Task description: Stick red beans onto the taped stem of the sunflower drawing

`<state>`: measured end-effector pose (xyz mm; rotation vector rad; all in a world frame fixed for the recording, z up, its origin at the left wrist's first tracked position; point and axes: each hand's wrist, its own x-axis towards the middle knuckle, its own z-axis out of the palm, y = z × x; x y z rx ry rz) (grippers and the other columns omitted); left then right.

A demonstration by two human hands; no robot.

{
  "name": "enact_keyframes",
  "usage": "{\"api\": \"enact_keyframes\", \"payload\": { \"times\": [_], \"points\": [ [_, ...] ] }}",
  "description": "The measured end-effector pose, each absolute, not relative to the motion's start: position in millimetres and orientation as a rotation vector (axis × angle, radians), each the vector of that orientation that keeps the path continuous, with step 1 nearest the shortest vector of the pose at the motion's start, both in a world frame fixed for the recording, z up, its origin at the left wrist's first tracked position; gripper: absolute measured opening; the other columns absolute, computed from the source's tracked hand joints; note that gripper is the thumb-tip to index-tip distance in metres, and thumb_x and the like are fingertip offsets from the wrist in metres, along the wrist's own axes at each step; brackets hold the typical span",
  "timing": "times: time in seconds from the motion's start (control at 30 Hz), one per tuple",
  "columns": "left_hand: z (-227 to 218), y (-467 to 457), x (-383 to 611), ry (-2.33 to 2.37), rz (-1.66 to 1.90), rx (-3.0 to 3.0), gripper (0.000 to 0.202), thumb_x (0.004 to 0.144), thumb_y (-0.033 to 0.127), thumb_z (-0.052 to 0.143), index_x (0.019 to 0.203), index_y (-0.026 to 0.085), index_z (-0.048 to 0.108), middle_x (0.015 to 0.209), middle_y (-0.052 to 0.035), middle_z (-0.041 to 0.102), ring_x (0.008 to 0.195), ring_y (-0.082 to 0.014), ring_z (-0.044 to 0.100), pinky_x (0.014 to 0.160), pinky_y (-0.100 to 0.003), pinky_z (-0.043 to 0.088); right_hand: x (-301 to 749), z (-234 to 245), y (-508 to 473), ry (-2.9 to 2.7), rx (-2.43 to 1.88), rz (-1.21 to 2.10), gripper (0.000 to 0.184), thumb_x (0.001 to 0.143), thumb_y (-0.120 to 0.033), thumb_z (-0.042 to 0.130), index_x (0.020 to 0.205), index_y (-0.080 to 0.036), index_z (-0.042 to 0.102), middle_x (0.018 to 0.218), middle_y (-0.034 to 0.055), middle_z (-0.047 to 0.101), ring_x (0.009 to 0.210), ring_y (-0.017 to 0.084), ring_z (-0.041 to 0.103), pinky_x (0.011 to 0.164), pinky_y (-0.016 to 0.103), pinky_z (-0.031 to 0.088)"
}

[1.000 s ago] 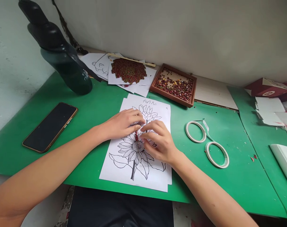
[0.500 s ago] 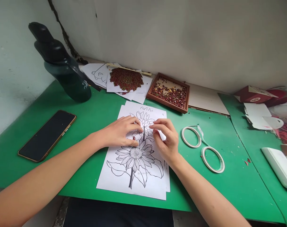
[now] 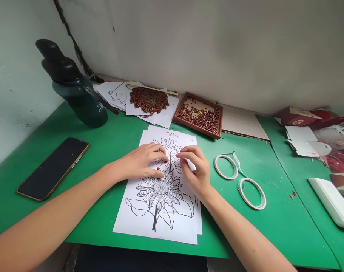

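I had the sunflower drawing [image 3: 129, 226] near the middle of the near edge of the green table [image 3: 95, 232], overlapping another sheet [image 3: 199, 226]. The left hand [image 3: 147, 160] lay across its left side, thumb and fingertips apart, the thumb partly hiding some red beans [image 3: 158, 169] just above the lower bloom. The right hand [image 3: 196, 166] was curled over the right side; I could not tell whether its fingertips pinched anything. I saw the brown bean tray [image 3: 221, 121] at the back edge, beside the seed-covered flower [image 3: 149, 100]. There were 2 tape rolls [image 3: 262, 197] right of the drawing, the phone [image 3: 53, 169] by the left edge, the dark bottle [image 3: 78, 98] near the back left corner.
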<state>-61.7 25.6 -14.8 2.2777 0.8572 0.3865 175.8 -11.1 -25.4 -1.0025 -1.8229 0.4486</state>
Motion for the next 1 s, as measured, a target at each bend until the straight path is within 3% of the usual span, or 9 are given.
{"api": "enact_keyframes", "payload": {
  "times": [0.3,0.7,0.9,1.0],
  "points": [
    [-12,26,-62,0.862,0.367,2.242,0.029,0.097,0.036,0.069,0.125,0.03,0.069,0.13,-0.0028,0.062,0.123,-0.0238,0.058,0.105,-0.042,0.046,177,-26,-11,-1.838,-0.988,0.461,0.033,0.094,-0.002,0.053,0.104,-0.026,0.073,0.101,0.0048,0.064,0.093,0.021,0.063,0.081,0.042,0.052],
    [-13,27,-61,0.855,0.385,2.259,0.029,0.095,0.034,0.073,0.123,0.028,0.068,0.128,-0.0036,0.063,0.12,-0.0241,0.058,0.102,-0.042,0.047,182,-21,0,-1.924,-1.074,0.329,0.028,0.095,-0.007,0.053,0.103,-0.025,0.073,0.101,0.0057,0.067,0.096,0.022,0.063,0.085,0.043,0.051],
    [-15,26,-62,0.867,0.387,2.261,0.027,0.095,0.032,0.073,0.122,0.028,0.069,0.129,-0.0039,0.063,0.12,-0.0244,0.059,0.103,-0.042,0.045,201,2,96,-2.146,-1.382,0.076,0.024,0.09,-0.016,0.058,0.103,-0.02,0.078,0.107,0.0096,0.074,0.105,0.03,0.064,0.093,0.047,0.05],
    [-16,26,-63,0.874,0.386,2.248,0.027,0.095,0.033,0.073,0.121,0.028,0.069,0.129,-0.0035,0.064,0.119,-0.0242,0.059,0.102,-0.041,0.045,211,10,161,-2.151,-1.647,0.062,0.027,0.09,-0.017,0.059,0.106,-0.018,0.081,0.113,0.0115,0.075,0.102,0.031,0.067,0.09,0.045,0.052]
  ]
}}
